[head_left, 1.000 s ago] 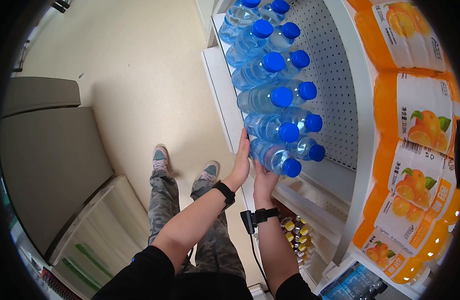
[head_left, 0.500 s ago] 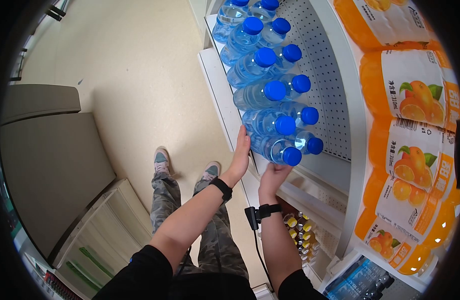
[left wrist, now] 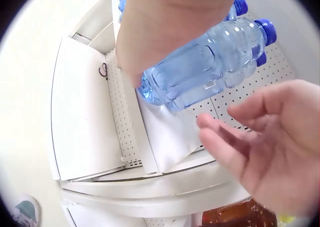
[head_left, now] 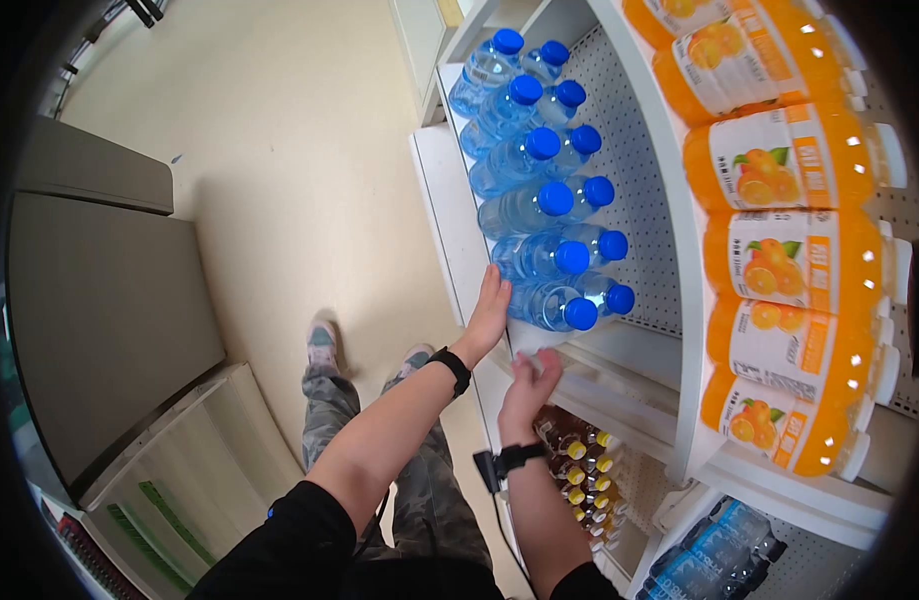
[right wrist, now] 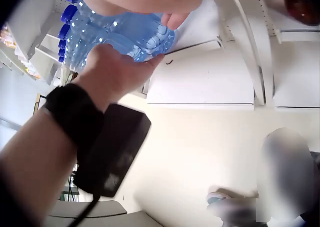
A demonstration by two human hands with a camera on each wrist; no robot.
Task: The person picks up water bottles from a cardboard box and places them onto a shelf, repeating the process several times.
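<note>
Two rows of clear water bottles with blue caps stand on a white shelf [head_left: 534, 340]. My left hand [head_left: 487, 315] lies along their bases with straight fingers, touching the bottles at the near end of the row. In the left wrist view that hand [left wrist: 170, 32] covers part of the end bottle [left wrist: 195, 64]. My right hand [head_left: 531, 385] is held just below the end bottle [head_left: 551, 306], apart from it. Its fingers are loosely bent and nothing is between them, as the right hand [left wrist: 280, 142] in the left wrist view shows.
Orange juice bottles [head_left: 779, 260] fill the shelf to the right. Below are yellow-capped brown bottles [head_left: 576, 475] and a pack of dark-capped blue bottles [head_left: 714, 550]. A grey cabinet [head_left: 109, 310] stands at left, across the pale floor [head_left: 299, 180].
My right hand has come away from the end bottle and drawn back toward me. The left hand stays along the bottle bases. The head view has shifted, showing more of the juice bottles.
</note>
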